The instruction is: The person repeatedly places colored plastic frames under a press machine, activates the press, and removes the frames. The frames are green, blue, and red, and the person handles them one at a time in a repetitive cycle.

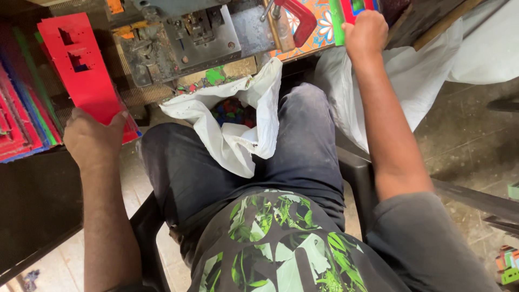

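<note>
Two hands busy. I see the left hand (92,138) gripping the lower edge of a red punched sheet (81,65), which leans over a stack of red, blue and green sheets (21,119) at far left. Right hand (366,31) is closed around a green-and-red handle (346,13) up top. Between them: metal press (184,40) with a red clamp (297,19). Below it a white bag (238,140) of coloured offcuts sits between my knees, blocking the lap.
</note>
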